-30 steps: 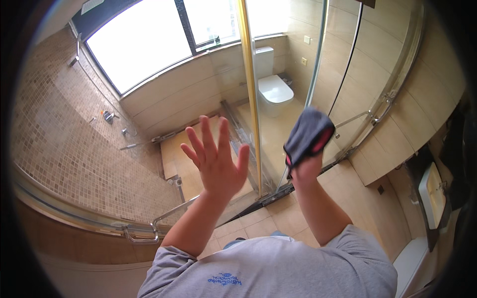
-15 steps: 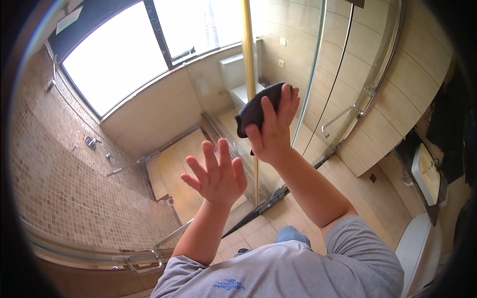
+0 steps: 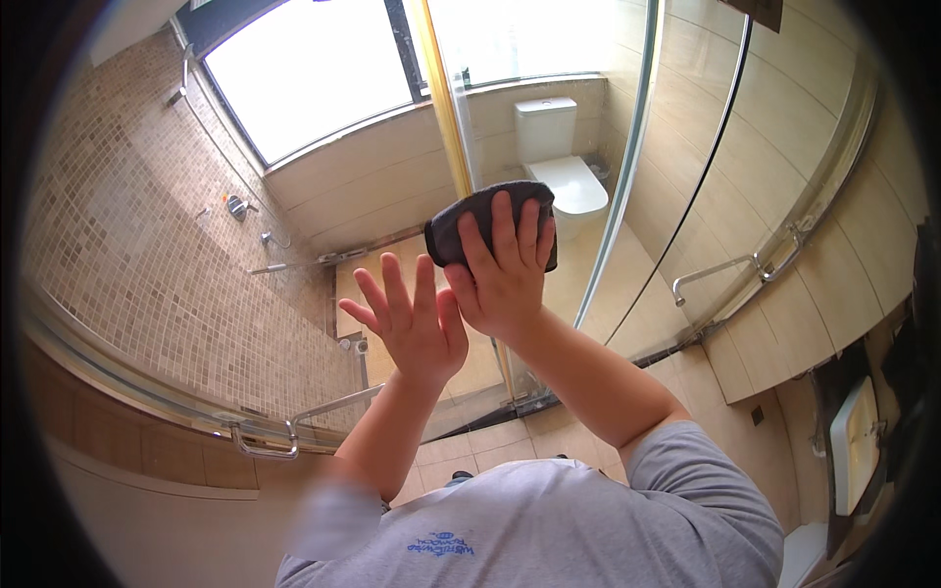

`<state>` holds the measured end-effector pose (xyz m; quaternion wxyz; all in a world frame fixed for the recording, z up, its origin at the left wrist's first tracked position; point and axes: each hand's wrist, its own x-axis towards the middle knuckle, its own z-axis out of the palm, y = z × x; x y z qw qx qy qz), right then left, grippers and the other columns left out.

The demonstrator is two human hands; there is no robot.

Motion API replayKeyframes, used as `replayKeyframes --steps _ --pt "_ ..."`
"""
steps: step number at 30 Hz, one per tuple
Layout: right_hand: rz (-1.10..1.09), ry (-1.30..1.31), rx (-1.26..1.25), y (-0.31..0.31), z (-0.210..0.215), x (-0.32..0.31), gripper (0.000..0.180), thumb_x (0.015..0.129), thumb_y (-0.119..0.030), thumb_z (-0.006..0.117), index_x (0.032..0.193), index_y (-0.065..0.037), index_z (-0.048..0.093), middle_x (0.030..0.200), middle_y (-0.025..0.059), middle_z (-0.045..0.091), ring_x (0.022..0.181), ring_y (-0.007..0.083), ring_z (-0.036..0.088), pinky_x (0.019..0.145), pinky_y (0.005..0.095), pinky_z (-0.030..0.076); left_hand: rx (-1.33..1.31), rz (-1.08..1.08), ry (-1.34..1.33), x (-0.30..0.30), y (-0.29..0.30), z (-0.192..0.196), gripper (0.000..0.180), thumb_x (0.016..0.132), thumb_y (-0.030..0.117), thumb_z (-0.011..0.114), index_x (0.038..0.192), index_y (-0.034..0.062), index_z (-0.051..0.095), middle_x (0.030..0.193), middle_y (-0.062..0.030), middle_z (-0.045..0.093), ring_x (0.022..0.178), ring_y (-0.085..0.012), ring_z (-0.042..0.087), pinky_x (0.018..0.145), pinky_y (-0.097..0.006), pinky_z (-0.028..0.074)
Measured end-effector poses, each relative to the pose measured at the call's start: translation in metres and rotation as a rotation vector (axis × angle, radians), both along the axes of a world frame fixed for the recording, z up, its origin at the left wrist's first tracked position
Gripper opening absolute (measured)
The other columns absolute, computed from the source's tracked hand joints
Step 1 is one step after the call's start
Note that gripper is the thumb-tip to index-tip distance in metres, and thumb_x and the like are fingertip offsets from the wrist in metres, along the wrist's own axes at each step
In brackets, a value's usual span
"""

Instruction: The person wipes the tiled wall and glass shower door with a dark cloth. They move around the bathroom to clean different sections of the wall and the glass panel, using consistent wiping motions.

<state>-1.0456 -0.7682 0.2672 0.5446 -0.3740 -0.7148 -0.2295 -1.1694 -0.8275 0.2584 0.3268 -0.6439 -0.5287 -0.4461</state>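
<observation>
A folded dark grey cloth (image 3: 447, 235) lies under the spread fingers of my right hand (image 3: 507, 289), which holds it flat, seemingly against the clear glass of a shower enclosure. My left hand (image 3: 417, 328) is just left of it, palm forward and fingers apart, with nothing in it. Whether its fingertips touch the glass I cannot tell. Behind the cloth a yellowish upright strip (image 3: 446, 108) runs up the glass edge. The thumb of my left hand almost meets my right hand.
Metal door handles stand out at the right (image 3: 725, 279) and lower left (image 3: 270, 446). Beyond the glass are a white toilet (image 3: 569, 186), a bright window (image 3: 314, 78) and a shower valve (image 3: 236, 206) on the mosaic wall. A white washbasin (image 3: 855, 446) is at far right.
My right hand and the cloth have moved left and slightly down, close to my left hand. The cloth now lies flatter under the fingers. The view has shifted, showing more of the toilet.
</observation>
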Motion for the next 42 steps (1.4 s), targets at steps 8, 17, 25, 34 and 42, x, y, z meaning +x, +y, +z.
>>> replayKeyframes --steps 8,17,25,34,42 --pt "-0.081 0.210 0.070 0.030 0.026 0.067 0.057 0.097 -0.039 0.040 0.141 -0.002 0.044 0.150 0.0283 0.029 0.140 0.0508 0.019 0.111 0.0609 0.013 0.177 0.282 0.098 0.007 0.025 -0.013 0.052 0.100 0.036 0.035 0.149 0.0167 0.037 0.158 -0.0149 0.022 0.147 -0.0371 0.008 0.114 -0.056 -0.008" --pt "0.006 0.049 0.046 -0.001 -0.005 -0.005 0.050 0.094 -0.037 0.045 0.139 -0.015 0.050 0.151 0.0170 0.034 0.140 0.0428 0.026 0.113 0.0568 0.011 0.072 0.177 0.112 -0.001 0.014 -0.015 0.048 0.100 0.028 0.041 0.143 0.0067 0.044 0.155 -0.0191 0.028 0.147 -0.0357 0.012 0.117 -0.050 -0.002" --pt "-0.041 0.168 0.108 0.036 0.004 0.070 0.053 0.098 -0.034 0.040 0.143 -0.006 0.042 0.151 0.0232 0.031 0.141 0.0473 0.021 0.113 0.0562 0.012 0.166 0.274 0.154 -0.021 0.014 -0.052 0.051 0.100 0.033 0.038 0.147 0.0124 0.040 0.156 -0.0133 0.027 0.147 -0.0339 0.017 0.118 -0.048 0.004" --pt "0.022 0.215 0.085 0.007 -0.023 -0.007 0.049 0.096 -0.033 0.041 0.139 -0.013 0.049 0.150 0.0223 0.033 0.141 0.0451 0.023 0.113 0.0550 0.013 0.125 0.191 0.120 -0.016 0.013 -0.052 0.049 0.098 0.031 0.040 0.144 0.0153 0.044 0.156 -0.0107 0.030 0.147 -0.0327 0.016 0.118 -0.048 0.001" --pt "-0.020 -0.039 0.100 0.021 -0.047 0.035 0.053 0.099 -0.034 0.037 0.145 -0.008 0.038 0.151 0.0242 0.030 0.141 0.0466 0.022 0.112 0.0593 0.015 0.016 0.196 0.054 -0.045 -0.015 -0.089 0.063 0.097 0.038 0.046 0.150 0.0070 0.030 0.159 -0.0189 0.015 0.148 -0.0343 0.003 0.117 -0.049 -0.006"
